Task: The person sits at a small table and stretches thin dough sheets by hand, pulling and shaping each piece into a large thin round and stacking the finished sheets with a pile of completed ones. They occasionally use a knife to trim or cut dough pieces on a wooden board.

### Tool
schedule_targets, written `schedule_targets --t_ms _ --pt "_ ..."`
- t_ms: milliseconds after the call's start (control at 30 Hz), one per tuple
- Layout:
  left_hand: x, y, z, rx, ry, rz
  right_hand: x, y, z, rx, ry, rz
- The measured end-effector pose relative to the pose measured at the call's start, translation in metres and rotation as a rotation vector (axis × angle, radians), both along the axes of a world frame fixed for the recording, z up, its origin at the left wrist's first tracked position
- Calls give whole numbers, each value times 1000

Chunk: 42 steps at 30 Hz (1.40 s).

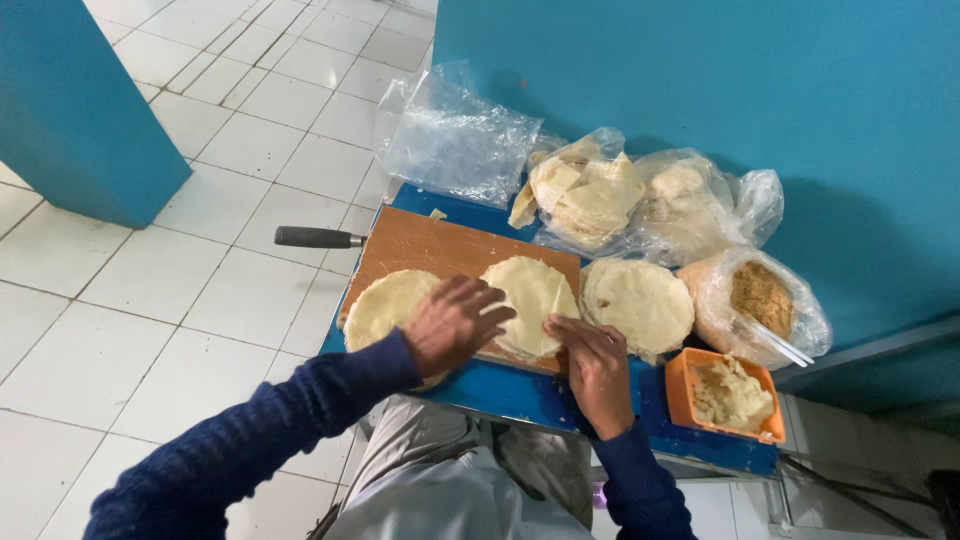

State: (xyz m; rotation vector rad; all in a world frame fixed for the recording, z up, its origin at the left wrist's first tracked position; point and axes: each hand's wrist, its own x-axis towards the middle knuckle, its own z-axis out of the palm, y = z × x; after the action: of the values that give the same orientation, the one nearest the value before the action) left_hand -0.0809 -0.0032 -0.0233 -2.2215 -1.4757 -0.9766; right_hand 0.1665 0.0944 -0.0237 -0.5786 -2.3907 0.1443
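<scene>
pressing down on the middle stack of thin dough rounds (530, 300), the left hand (452, 322) lies flat with fingers spread, its grip wide and holding nothing. the right hand (597, 368) pinches the stack's edge at about 4 o'clock, grip narrow on the top sheet. that stack sits on the wooden board (430, 245) on the blue surface (520, 395). another stack (385, 305) lies at 9 o'clock of it, a third (638, 302) at 3 o'clock. by my judgement the work is early: no round looks filled or folded, and the orange tub of pale filling (728, 392) at 4 o'clock looks full. bags of more rounds (590, 195) wait at 12 o'clock. a knife handle (315, 237) juts from the board at 10 o'clock.
</scene>
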Motion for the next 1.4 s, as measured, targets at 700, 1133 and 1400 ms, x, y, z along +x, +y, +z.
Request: schedule_targets --t_ms 700,1133,1400 --pt "-113 -22 -13 -668 -382 272 -48 -14 18 -114 -118 225" --pt "-22 -11 56 -696 -2211 -834 -65 -48 70 71 232 169" --pt "63 11 19 -257 -1823 -759 -41 -48 84 -23 252 73"
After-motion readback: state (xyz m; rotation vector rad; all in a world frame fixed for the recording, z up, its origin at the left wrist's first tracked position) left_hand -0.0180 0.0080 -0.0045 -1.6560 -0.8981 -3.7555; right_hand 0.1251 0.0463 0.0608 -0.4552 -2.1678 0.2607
